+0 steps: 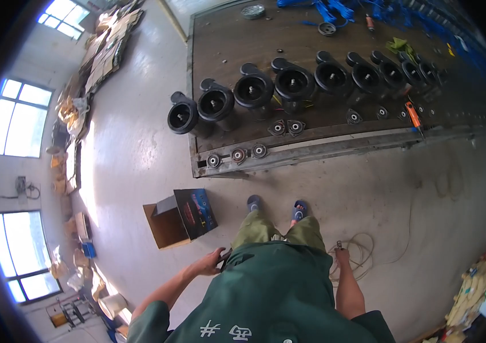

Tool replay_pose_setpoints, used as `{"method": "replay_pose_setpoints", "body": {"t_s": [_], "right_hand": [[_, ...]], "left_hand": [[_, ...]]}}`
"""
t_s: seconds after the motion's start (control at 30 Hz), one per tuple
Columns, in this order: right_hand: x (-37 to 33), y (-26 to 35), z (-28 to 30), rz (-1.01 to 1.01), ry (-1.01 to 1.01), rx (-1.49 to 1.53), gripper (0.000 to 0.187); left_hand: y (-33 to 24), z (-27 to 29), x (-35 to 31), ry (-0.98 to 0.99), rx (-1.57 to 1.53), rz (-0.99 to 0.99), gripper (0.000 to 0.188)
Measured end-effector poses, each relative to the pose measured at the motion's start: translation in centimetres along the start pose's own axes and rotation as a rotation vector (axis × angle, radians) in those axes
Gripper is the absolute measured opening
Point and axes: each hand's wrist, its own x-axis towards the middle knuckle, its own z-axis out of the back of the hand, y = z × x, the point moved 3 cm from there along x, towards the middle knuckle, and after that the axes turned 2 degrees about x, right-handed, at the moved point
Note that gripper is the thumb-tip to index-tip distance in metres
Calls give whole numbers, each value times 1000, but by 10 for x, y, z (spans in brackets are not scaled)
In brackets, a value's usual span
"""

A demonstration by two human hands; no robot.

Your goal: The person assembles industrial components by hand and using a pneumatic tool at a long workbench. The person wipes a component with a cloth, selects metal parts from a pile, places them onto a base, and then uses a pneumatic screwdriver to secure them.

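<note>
A small dark, narrow thing is held at the green shirt by the left hand, fingers curled round it. A small silvery metal piece is held in the closed fingers of the right hand, near a loopy tan hose. Both look light and stiff; their middles can likely be gripped. Black round housings are lined up on the brown counter.

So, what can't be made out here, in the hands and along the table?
Head view, throughout:
Dark object in the left hand: kind unclear, partly covered by the hand.
Metallic piece at the right hand: too small to identify.
Rightmost black housings: exact count unclear, overlapping and blurred.
Table: its right end is lost in shadow and the dark fisheye rim.
</note>
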Motion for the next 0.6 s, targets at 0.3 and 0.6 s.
{"method": "replay_pose_setpoints", "body": {"t_s": [0.3, 0.6], "right_hand": [[28, 126, 77, 82, -102, 306, 28], [7, 189, 59, 250, -380, 22, 30]], "left_hand": [[-10, 29, 115, -236, -71, 16, 87], [22, 61, 133, -161, -347, 2, 82]]}}
